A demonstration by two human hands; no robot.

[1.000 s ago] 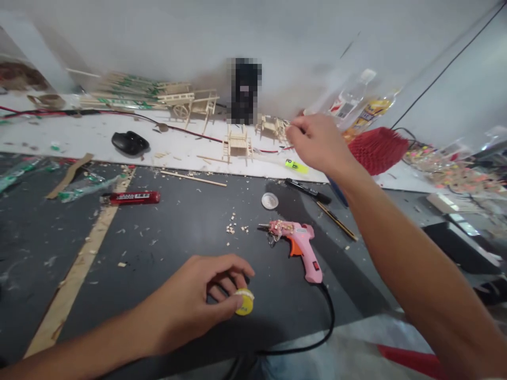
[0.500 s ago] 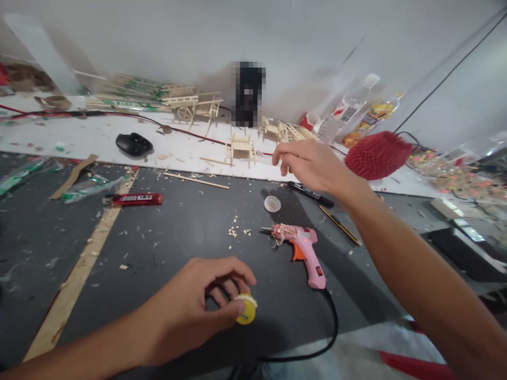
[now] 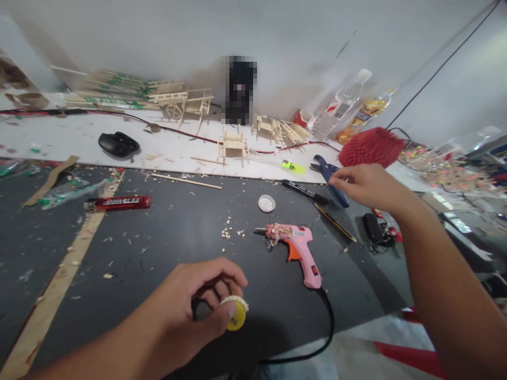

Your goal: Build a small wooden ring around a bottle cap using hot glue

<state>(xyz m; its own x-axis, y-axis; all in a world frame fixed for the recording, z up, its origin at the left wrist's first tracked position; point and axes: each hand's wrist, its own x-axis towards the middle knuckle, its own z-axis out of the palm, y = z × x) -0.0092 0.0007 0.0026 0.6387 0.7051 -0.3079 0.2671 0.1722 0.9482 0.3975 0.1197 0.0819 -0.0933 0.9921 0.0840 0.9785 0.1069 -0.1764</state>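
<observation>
My left hand [image 3: 198, 301], low in the middle, pinches a small yellow disc [image 3: 236, 316] with a row of pale pieces along its rim. The fingers curl above it and the thumb presses its face. My right hand [image 3: 362, 184] reaches out at the right, fingers extended and pointing left. Its fingertips overlap the handles of a blue plier-like tool [image 3: 327, 170]; no firm grip shows. Between the hands lies a pink glue gun [image 3: 301, 248] with an orange trigger, its nozzle pointing left. Tiny wooden bits [image 3: 227, 231] are scattered left of the nozzle.
A black marker [image 3: 304, 191], a pencil [image 3: 335, 221], a white round lid [image 3: 266, 203] and a red tube [image 3: 125, 202] lie on the dark table. Small wooden models [image 3: 233, 145], a yellow highlighter [image 3: 293, 167] and bottles [image 3: 344, 103] stand or lie along the back. The gun's cord [image 3: 330, 316] trails off the front edge.
My right hand has moved right, from over the highlighter to the blue tool, uncovering the highlighter. My left hand still holds the yellow disc. The view has shifted slightly.
</observation>
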